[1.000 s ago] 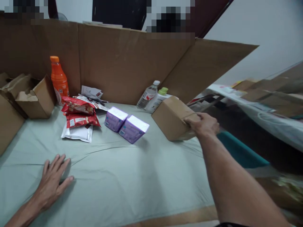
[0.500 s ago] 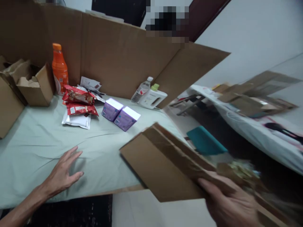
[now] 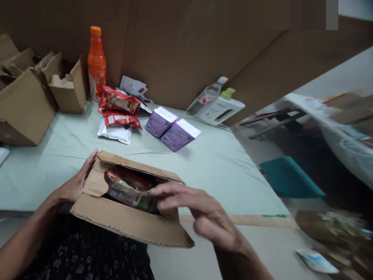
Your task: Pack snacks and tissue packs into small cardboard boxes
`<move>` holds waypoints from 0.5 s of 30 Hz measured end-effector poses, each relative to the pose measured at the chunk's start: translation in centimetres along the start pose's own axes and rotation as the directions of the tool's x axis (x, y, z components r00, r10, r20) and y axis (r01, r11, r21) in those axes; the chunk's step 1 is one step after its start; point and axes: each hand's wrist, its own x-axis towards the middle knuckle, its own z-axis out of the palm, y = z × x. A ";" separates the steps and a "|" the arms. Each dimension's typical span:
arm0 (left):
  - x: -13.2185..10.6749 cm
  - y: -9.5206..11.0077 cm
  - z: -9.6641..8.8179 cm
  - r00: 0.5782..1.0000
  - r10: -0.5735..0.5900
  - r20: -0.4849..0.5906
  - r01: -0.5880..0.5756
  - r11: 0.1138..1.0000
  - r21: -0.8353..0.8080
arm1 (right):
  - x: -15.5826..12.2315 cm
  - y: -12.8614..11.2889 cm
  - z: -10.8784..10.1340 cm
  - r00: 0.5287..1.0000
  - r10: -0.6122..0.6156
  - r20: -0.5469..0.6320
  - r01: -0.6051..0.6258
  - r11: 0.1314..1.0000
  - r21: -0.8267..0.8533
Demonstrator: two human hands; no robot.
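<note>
My left hand [image 3: 76, 182] grips the left end of a small cardboard box [image 3: 131, 227], its palm against the side. The box is tilted towards me over the table's front edge, with its top flaps open. Inside lies a clear plastic package [image 3: 125, 190] with red and green parts and printed text; its lower part is hidden. My right hand [image 3: 201, 212] is over the box's right end. Its index and middle fingers stretch into the opening near the package, with the thumb apart from them. Whether the fingertips touch the package I cannot tell.
On the green-covered table [image 3: 221, 167] stand purple packs [image 3: 175, 136], red snack bags [image 3: 121, 107], an orange bottle [image 3: 97, 66] and cardboard boxes [image 3: 26, 105]. A clear bottle [image 3: 205, 97] and a white jug [image 3: 223, 111] lean at the back. A teal object [image 3: 291, 177] is at right.
The cardboard box has come from the right to in front of me, its open top now showing the package. My left hand has taken hold of it; my right hand has loosened its grip.
</note>
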 end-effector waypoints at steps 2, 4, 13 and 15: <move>0.0 0.3 0.1 0.999 -0.017 0.027 0.017 1.000 -0.008 | 0.9 -1.0 -0.7 0.995 0.102 -0.001 -0.101 0.986 -0.133; 0.1 0.5 0.2 0.999 -0.021 0.039 0.021 1.000 0.011 | 2.4 -1.4 -0.5 0.980 0.185 0.069 -0.151 0.928 -0.340; -0.2 0.4 0.4 0.999 0.046 -0.019 -0.044 0.995 0.091 | 5.8 -0.9 2.3 0.956 0.215 0.199 -0.073 0.833 -0.548; 0.1 1.0 0.8 0.998 -0.002 -0.055 0.008 0.992 0.124 | 4.4 -1.4 0.6 0.987 0.163 -0.018 -0.153 0.876 -0.458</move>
